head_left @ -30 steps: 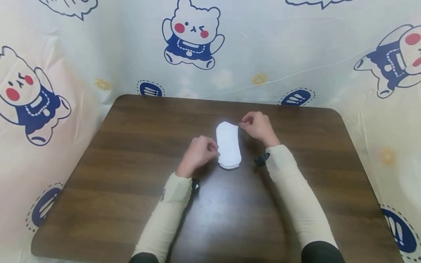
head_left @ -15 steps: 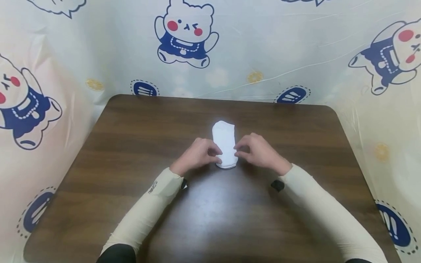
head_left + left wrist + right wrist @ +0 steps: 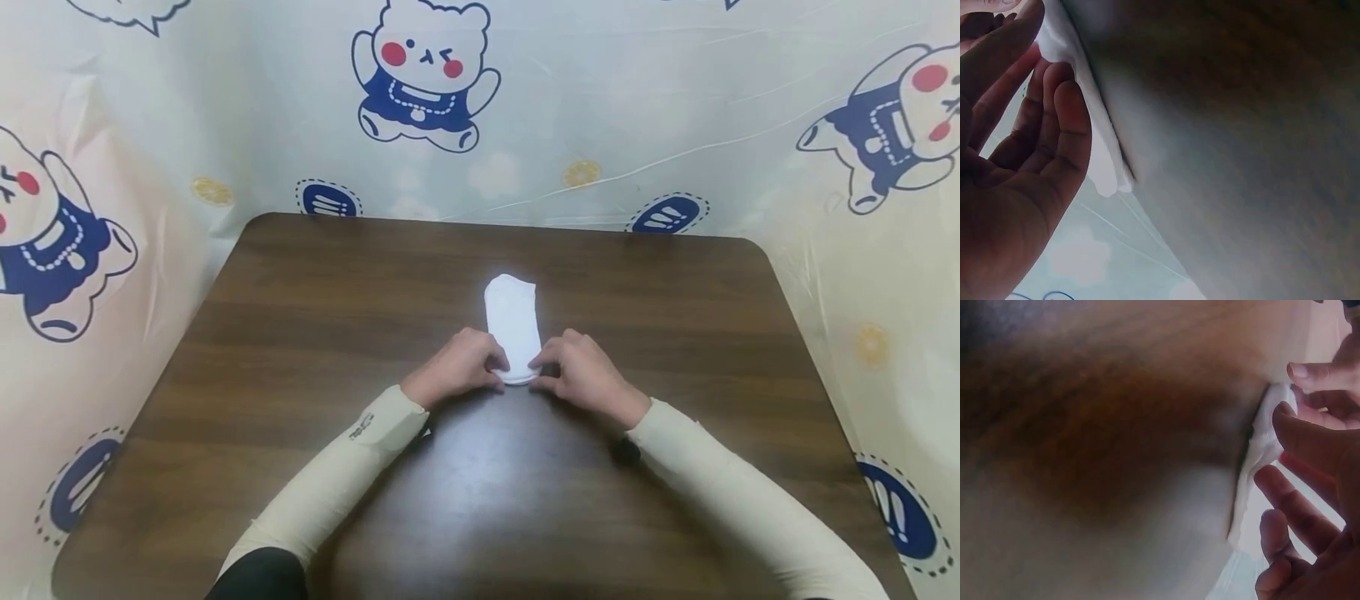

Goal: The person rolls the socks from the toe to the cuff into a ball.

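A white sock (image 3: 513, 321), apparently one of a flat stacked pair, lies lengthwise on the brown table (image 3: 337, 300) in the head view. My left hand (image 3: 463, 363) pinches its near left corner between thumb and fingers. At the near right corner, my right hand (image 3: 585, 375) does the same, its thumb on the front edge. Layered white edges of the sock (image 3: 1105, 147) show beside the curled left fingers in the left wrist view. The right wrist view has the thumb against the sock's end (image 3: 1265, 428), with the other fingers over its top.
A pale curtain (image 3: 555, 100) printed with cartoon bears hangs behind the table and along both sides. The table's far edge runs just below it. Dark wrist straps with cameras sit under the light sleeves (image 3: 330, 483).
My right hand has come down from the sock's far right corner to its near right corner. The left hand has slid nearer along the left side to the near end. The sock stays flat.
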A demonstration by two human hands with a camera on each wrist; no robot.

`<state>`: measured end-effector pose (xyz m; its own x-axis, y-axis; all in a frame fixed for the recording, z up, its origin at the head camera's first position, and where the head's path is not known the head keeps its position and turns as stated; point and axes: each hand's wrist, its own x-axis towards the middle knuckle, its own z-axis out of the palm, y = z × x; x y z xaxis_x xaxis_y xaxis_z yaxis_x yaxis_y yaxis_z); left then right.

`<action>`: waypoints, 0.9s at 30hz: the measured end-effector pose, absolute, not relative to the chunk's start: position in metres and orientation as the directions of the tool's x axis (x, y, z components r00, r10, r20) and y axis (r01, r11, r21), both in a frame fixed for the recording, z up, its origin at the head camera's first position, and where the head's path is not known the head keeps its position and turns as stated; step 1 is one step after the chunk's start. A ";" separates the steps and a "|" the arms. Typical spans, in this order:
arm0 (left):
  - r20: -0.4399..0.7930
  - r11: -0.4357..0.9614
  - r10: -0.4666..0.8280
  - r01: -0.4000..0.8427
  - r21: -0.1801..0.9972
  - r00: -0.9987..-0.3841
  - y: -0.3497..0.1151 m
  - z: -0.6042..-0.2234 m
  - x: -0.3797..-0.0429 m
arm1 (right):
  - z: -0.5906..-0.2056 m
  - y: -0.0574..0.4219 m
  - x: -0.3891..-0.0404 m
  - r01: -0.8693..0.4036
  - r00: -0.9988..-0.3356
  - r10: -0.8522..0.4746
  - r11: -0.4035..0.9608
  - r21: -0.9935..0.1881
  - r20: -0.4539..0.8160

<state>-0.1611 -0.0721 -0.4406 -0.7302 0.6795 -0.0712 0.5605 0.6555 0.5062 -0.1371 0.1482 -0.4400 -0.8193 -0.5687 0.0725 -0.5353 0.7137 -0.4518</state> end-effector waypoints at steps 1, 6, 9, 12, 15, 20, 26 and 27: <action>-0.073 0.659 0.681 0.567 0.495 -0.728 -0.071 -0.442 -0.162 | -0.441 0.148 -0.136 -0.533 -0.824 -0.562 0.725 -0.437 0.073; -0.085 0.682 0.671 0.567 0.462 -0.737 -0.065 -0.443 -0.162 | -0.445 0.145 -0.135 -0.530 -0.835 -0.545 0.752 -0.392 0.083; -0.086 0.702 0.648 0.550 0.452 -0.756 -0.064 -0.441 -0.161 | -0.447 0.143 -0.137 -0.533 -0.834 -0.544 0.753 -0.385 0.091; -0.088 0.722 0.630 0.539 0.433 -0.772 -0.063 -0.441 -0.161 | -0.450 0.142 -0.137 -0.535 -0.832 -0.547 0.751 -0.387 0.088; -0.092 0.728 0.624 0.534 0.429 -0.776 -0.063 -0.441 -0.161 | -0.452 0.142 -0.136 -0.532 -0.832 -0.548 0.748 -0.397 0.083; -0.055 0.716 0.620 0.536 0.447 -0.783 -0.064 -0.441 -0.160 | -0.453 0.144 -0.135 -0.508 -0.848 -0.523 0.751 -0.422 0.090; -0.010 0.702 0.573 0.485 0.522 -0.819 -0.067 -0.439 -0.157 | -0.451 0.144 -0.135 -0.437 -0.881 -0.469 0.763 -0.477 0.056; -0.007 0.701 0.561 0.471 0.535 -0.827 -0.068 -0.439 -0.157 | -0.450 0.144 -0.136 -0.422 -0.886 -0.461 0.761 -0.493 0.048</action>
<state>-0.1565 -0.0679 -0.4391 -0.8275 0.5614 -0.0069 0.4714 0.7013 0.5347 -0.1355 0.1436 -0.4502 -0.8863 -0.4606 0.0483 -0.4221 0.7606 -0.4933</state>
